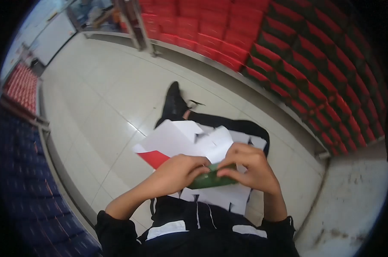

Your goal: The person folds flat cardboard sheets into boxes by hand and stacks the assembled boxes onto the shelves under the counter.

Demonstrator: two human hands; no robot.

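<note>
Over my lap, my left hand (183, 173) and my right hand (249, 166) meet at a green, slightly glossy folded piece (213, 180), which looks like card. My left thumb and fingers pinch its upper left edge. The right hand grips its upper right part, fingers bent over it. Under and beyond the hands lie white die-cut cardboard blanks (168, 139) with slots and flaps, spread across my legs. One blank shows a red corner (153, 159) at the left. My hands hide part of the green piece, and its link to the white sheets cannot be made out.
Red boxes (194, 28) fill a low shelf ahead, with red and dark green boxes (314, 81) stacked to the right. Dark blue boxes (27, 184) stand along the left. My black shoe (173, 103) rests on the tiled floor (91, 107). A whitish surface (352, 201) stands at lower right.
</note>
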